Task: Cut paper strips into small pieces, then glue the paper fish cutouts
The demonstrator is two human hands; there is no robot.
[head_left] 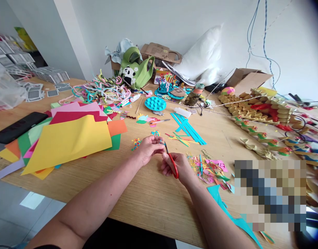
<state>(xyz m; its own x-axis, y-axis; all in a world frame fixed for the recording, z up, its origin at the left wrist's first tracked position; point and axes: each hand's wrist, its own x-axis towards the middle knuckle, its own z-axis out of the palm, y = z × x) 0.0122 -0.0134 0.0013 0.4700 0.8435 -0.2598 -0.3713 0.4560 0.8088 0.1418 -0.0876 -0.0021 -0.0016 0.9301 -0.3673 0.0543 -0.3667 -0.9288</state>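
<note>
My right hand (177, 166) is closed on red-handled scissors (173, 165), their dark blades pointing up and left toward my other hand. My left hand (150, 149) pinches a tiny blue piece (161, 141) at the blade tips. Small blue cut bits (155, 132) lie just beyond my fingers, and multicoloured bits (136, 143) lie left of them. Thin coloured strips (181, 139) and wider blue strips (192, 130) rest behind the scissors. A heap of paper scraps (209, 169) is to the right of my right hand.
Stacked coloured sheets (70, 143) cover the left of the wooden table (127, 193), beside a black case (21, 126). Behind are pipe cleaners (101, 90), a green panda bag (138, 71) and a jar (193, 97). Egg-carton crafts (262, 135) and a blue offcut (227, 212) lie right.
</note>
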